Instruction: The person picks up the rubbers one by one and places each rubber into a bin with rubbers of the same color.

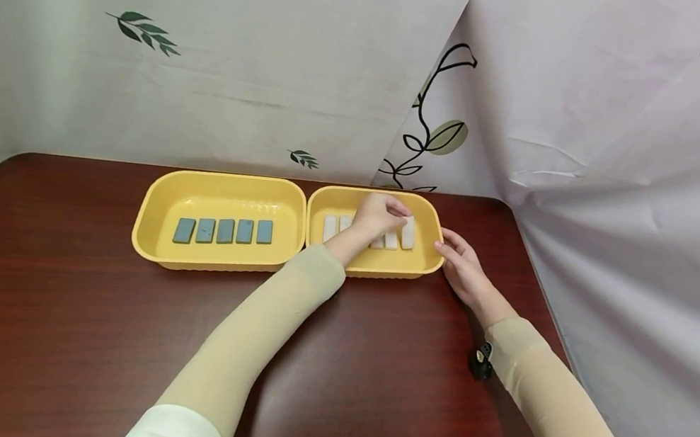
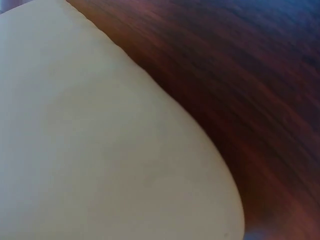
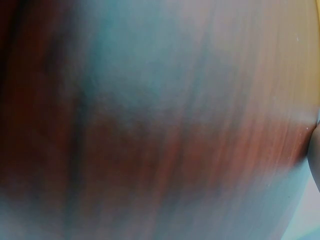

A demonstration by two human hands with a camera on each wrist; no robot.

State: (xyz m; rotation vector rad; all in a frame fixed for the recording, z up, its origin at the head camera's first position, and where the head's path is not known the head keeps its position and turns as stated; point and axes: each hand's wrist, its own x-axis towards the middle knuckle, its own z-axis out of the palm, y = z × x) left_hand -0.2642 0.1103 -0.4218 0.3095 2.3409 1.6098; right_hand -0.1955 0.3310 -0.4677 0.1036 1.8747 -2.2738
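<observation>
In the head view my left hand (image 1: 377, 216) reaches into the right yellow tray (image 1: 425, 260). Its thumb and fingers pinch the top of a white block (image 1: 409, 233), the rightmost of several in a row. Part of that row is hidden behind the hand and forearm. My right hand (image 1: 465, 266) grips the tray's right end, thumb over the rim and fingers along the outside. The left wrist view holds only a pale sleeve (image 2: 110, 130) and dark wood.
A second yellow tray (image 1: 217, 259) stands against the first on the left, with several blue-grey blocks (image 1: 225, 230) in a row. Both trays sit near the back of the reddish-brown table (image 1: 373, 363). A patterned curtain (image 1: 242, 86) hangs behind and along the right side.
</observation>
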